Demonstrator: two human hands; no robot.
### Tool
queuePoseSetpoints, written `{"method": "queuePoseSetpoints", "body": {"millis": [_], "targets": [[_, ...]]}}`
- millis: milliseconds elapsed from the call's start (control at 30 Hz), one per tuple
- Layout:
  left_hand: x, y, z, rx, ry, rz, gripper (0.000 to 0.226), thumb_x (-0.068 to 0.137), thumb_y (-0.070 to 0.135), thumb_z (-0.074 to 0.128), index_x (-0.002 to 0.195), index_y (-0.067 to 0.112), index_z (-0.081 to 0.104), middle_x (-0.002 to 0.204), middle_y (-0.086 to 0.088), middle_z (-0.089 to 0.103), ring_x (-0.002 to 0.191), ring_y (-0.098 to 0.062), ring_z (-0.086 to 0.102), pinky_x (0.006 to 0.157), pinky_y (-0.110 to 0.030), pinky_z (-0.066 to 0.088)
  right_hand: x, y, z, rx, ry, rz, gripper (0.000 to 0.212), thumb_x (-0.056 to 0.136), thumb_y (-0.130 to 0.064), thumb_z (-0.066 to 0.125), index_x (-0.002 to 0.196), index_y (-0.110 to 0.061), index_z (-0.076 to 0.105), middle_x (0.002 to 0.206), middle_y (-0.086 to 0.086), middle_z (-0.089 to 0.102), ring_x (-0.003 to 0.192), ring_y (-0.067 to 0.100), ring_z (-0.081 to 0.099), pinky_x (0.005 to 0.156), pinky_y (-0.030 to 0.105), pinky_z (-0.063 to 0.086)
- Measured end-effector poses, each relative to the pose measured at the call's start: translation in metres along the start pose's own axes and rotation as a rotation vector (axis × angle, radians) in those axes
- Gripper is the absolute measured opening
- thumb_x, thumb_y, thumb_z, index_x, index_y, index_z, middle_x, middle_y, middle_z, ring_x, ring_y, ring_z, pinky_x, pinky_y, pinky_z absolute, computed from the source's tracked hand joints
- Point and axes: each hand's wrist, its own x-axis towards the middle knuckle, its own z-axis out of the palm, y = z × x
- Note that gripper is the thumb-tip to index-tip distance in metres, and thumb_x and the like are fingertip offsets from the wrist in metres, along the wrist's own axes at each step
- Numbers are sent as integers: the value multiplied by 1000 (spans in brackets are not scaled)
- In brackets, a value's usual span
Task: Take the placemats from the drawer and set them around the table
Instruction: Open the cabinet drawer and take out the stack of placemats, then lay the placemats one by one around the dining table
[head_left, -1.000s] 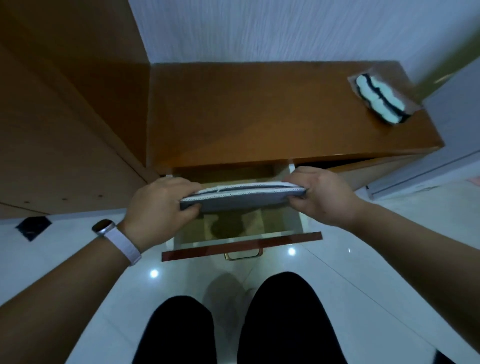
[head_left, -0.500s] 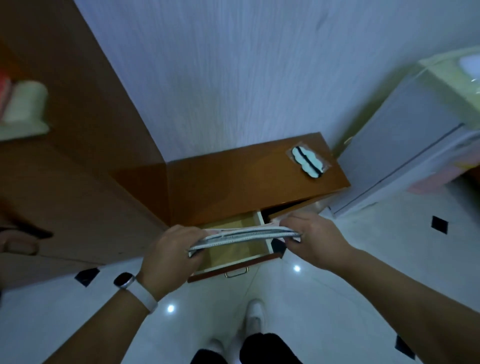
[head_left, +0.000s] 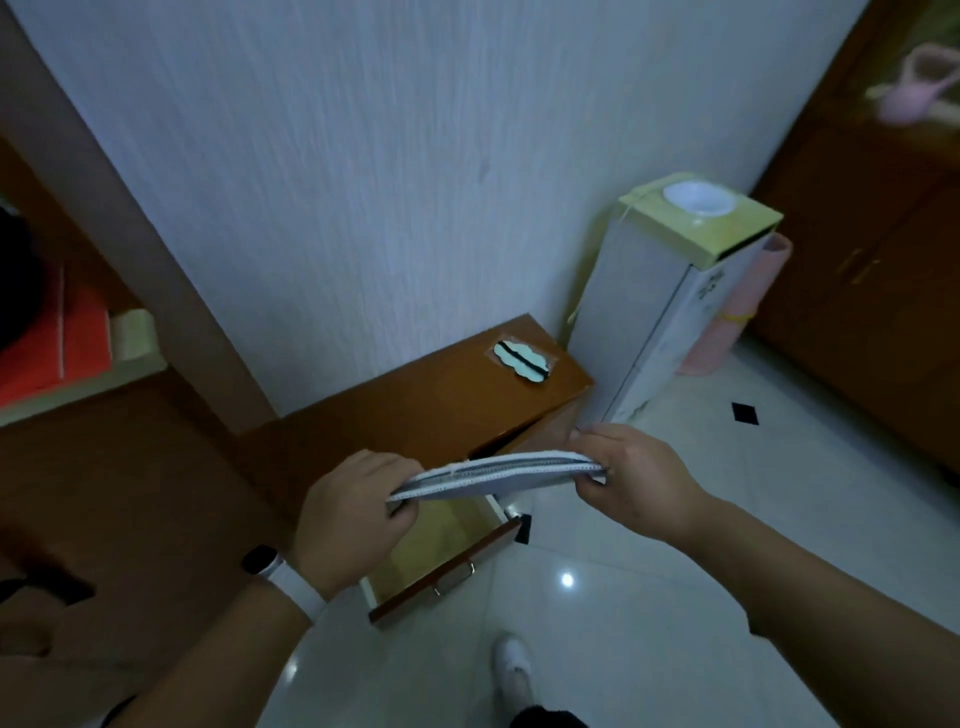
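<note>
A white shoe (head_left: 514, 667) stands on the pale tiled floor (head_left: 649, 597) at the bottom of the view. Above it, the left hand (head_left: 345, 514), with a white wristband (head_left: 291, 584), and the right hand (head_left: 631, 475) each close their grip on 1 end of the placemats (head_left: 493, 475), a thin flat stack held level over the open drawer (head_left: 441, 551). Beyond, a small packet (head_left: 521, 358) lies on the brown surface (head_left: 415, 400) against the wall.
</note>
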Motion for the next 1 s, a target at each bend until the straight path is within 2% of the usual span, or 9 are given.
{"method": "queuePoseSetpoints", "body": {"millis": [100,200,333,500,600,667,767,900,1000], "targets": [[-5,5,1,-37,-28,77,16,77,20,76,87,30,67,82,15,65,74,-9,54,56,-27,49,-36,-16,-10,-27,23,127,12,77,-18,71,84,-27,67,78,-7,61,70,16,56,52,27,45],[-8,16,7,-98,-63,204,15,79,19,72,91,27,69,86,14,66,77,-8,53,59,-18,42,-80,-30,-22,-14,55,256,10,77,-17,70,81,-25,67,79,-6,60,71,15,55,54,29,45],[-7,52,19,-207,-114,373,19,86,28,55,95,24,70,92,12,67,81,-10,55,61,-23,47,-146,-42,-42,-37,101,427,8,78,-18,68,83,-24,68,83,-6,61,74,15,56,56,28,46],[-6,121,39,-282,-207,579,19,85,28,56,97,23,70,92,11,67,83,-5,51,68,-7,34,-243,-54,-66,-101,190,642,13,76,-18,68,86,-25,68,87,-8,62,78,14,59,58,27,47],[-9,164,51,-320,-213,669,23,82,30,54,95,21,72,90,8,68,81,-13,57,65,-22,46,-295,-62,-77,-93,240,734,14,76,-19,65,89,-25,68,89,-8,62,79,15,59,61,33,51],[-15,203,60,-333,-240,739,21,81,29,54,92,22,71,87,7,67,79,-16,58,65,-28,48,-335,-69,-87,-91,285,800,14,76,-22,61,88,-25,67,88,-8,61,78,14,58,61,33,50],[-32,263,76,-355,-281,845,20,78,27,54,90,23,70,85,8,66,79,-16,57,67,-25,45,-401,-78,-97,-119,347,909,17,75,-26,57,88,-24,67,86,-9,60,76,13,56,59,29,47],[-68,356,102,-395,-354,972,23,77,29,53,92,22,70,86,6,65,80,-19,58,65,-32,51,-505,-92,-107,-154,399,1070,12,74,-27,56,83,-26,64,82,-11,57,74,12,54,57,27,44],[-112,437,119,-438,-401,1062,23,76,28,54,91,21,70,87,6,65,80,-19,58,65,-30,51,-591,-106,-122,-150,443,1182,7,76,-22,60,77,-29,60,79,-13,54,71,9,52,55,27,42]]}}
